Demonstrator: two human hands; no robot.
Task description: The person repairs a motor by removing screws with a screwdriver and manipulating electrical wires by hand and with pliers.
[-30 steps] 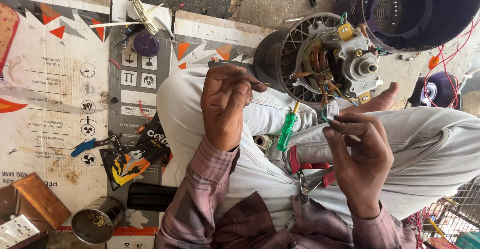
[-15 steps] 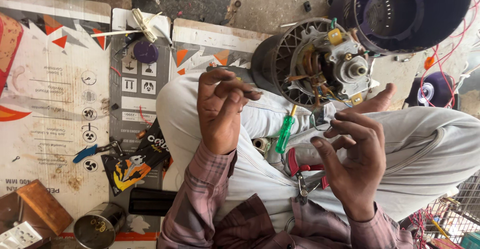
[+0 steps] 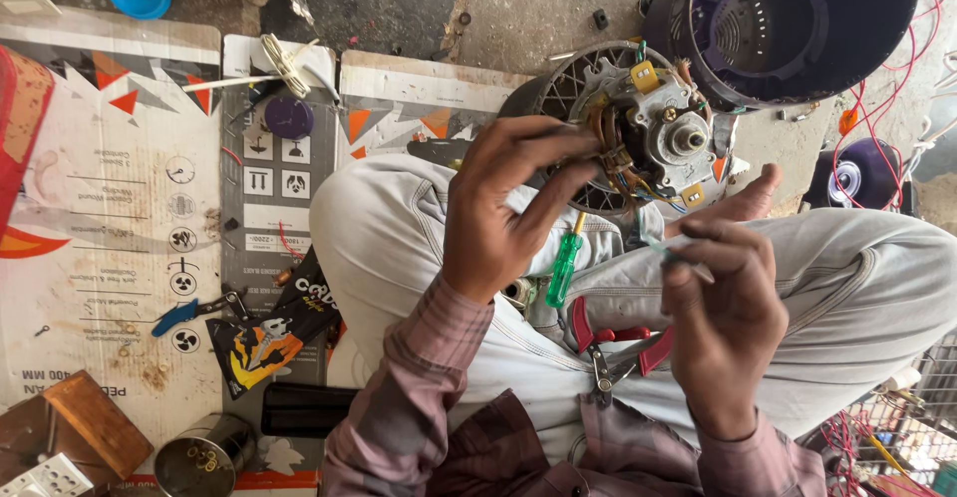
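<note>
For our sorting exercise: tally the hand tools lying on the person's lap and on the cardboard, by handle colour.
Green-handled screwdriver: 1
Red-handled pliers: 1
Blue-handled pliers: 1
Total: 3

Flattened printed carton [image 3: 110,218] and black-orange sachet [image 3: 274,332] on floor

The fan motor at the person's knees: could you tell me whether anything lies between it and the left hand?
Nothing visible does. The left hand already has its fingertips at the windings of the fan motor, with no tool or wire between them.
</note>
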